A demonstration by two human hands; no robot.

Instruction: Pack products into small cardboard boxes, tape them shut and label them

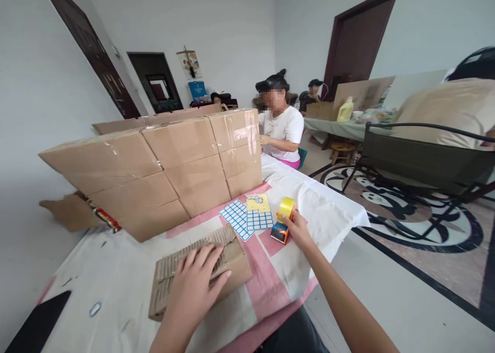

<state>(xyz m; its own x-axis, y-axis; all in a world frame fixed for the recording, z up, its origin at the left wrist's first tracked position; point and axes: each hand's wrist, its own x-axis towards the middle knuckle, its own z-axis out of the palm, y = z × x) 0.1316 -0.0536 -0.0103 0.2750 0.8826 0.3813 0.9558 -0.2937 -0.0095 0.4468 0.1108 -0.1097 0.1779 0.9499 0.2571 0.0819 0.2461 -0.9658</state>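
Observation:
My left hand (197, 275) lies with its fingers spread on top of a small cardboard box (240, 265), whose upper face shows torn, ridged corrugation. My right hand (298, 228) is closed around a yellow tape roll (286, 206), at the right part of the table. Directly below the roll shows a small orange, black and blue item (279, 233); whether it is joined to the roll I cannot tell. Left of that hand lie blue-and-white label sheets (234, 216) and a yellow printed card (258, 202).
A wall of taped cardboard boxes (181, 167) stands along the table's far side. A dark flat object (38, 322) lies at the near left, beside a small loose label (95, 309). Across the table sits a person (284, 123). A folding chair (425, 151) stands at right.

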